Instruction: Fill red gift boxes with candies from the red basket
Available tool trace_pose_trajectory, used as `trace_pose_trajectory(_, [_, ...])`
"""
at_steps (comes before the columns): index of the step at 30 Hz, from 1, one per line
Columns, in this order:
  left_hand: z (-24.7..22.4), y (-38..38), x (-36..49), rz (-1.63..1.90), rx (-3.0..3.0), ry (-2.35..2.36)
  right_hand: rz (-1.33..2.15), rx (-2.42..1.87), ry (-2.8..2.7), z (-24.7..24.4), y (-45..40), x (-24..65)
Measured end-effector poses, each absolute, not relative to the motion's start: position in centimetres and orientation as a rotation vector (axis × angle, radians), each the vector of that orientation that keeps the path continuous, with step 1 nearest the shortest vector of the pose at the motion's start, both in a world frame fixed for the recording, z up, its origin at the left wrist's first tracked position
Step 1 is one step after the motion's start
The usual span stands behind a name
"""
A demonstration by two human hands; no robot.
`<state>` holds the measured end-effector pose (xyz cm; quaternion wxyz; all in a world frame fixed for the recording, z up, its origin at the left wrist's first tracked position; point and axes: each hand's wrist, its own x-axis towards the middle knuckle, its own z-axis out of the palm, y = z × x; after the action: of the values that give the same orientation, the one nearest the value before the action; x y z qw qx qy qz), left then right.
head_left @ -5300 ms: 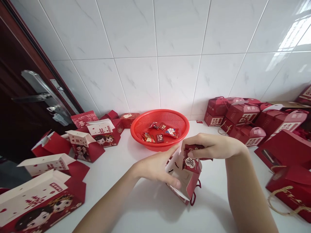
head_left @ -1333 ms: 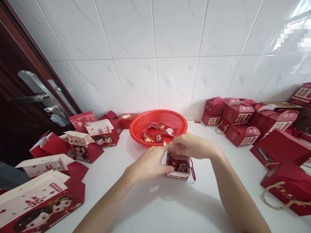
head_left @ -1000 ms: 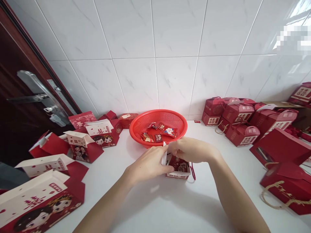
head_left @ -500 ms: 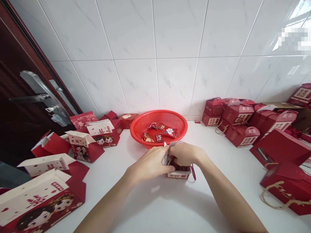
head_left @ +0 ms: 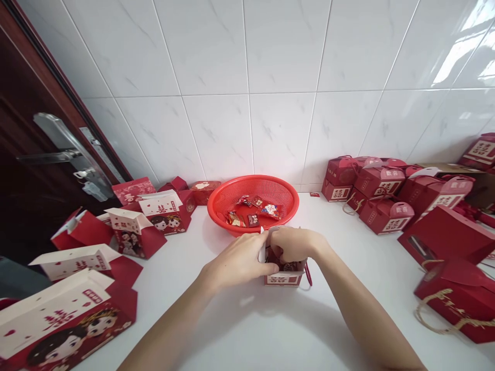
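A small red candy box (head_left: 283,280) with a white patterned front and a dark red cord stands open in front of me. My left hand (head_left: 240,260) grips its left side, thumb over the near edge and fingers behind the raised white flap. Into the top of the box reaches my right hand (head_left: 294,244), its fingers curled down and mostly hidden; whether they hold anything cannot be made out. Dark wrapped sweets show inside the box below the fingers. Just behind it sits a red plastic basket (head_left: 253,180) with several wrapped candies (head_left: 253,220).
Open red-and-white gift boxes (head_left: 127,232) stand along the left, near a dark door (head_left: 23,113) with a metal handle. Closed red boxes (head_left: 386,214) are stacked at the right, with rope-handled ones (head_left: 456,299) nearer. A tiled wall (head_left: 282,129) rises behind the white table (head_left: 247,330).
My right hand has shifted slightly within the box opening, and its fingers are curled more tightly. My left hand stays on the box's side.
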<state>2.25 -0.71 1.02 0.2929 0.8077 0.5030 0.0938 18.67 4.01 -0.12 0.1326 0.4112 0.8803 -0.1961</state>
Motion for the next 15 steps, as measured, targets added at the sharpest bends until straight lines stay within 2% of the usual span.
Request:
trace_pose_trajectory(7, [0.6,-0.4,2.0,0.235,2.147,1.362,-0.802,1.097,2.56,0.6,4.4,19.9])
trace_pose_trajectory(15, [0.5,-0.3,2.0,0.25,2.154,1.335,-0.76,1.134,2.634,0.7,4.4,20.1])
